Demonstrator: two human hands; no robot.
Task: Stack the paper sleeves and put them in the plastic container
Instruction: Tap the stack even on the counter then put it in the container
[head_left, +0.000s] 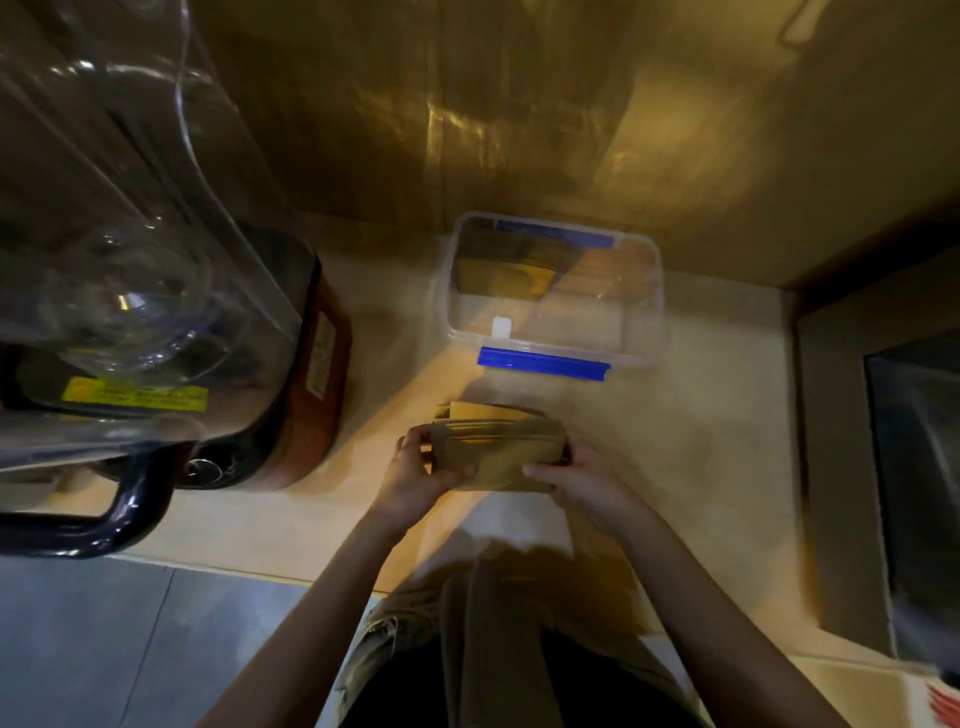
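Paper sleeves (497, 451) gripped between both hands, near the plastic container (551, 296)

Both hands grip a stack of brown paper sleeves (498, 449) above the tabletop (701, 441): left hand (421, 475) at its left end, right hand (576, 480) at its right. The open plastic container (553, 358) sits just beyond.

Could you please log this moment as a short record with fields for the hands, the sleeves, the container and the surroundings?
left hand: grips the left end of the stack
right hand: grips the right end
paper sleeves: brown, bunched into one stack, held between both hands over the counter
plastic container: clear, blue clips, open, beyond the stack; some brown sleeves seem to lie inside
blender: left of the hands
task state: stack not yet in container
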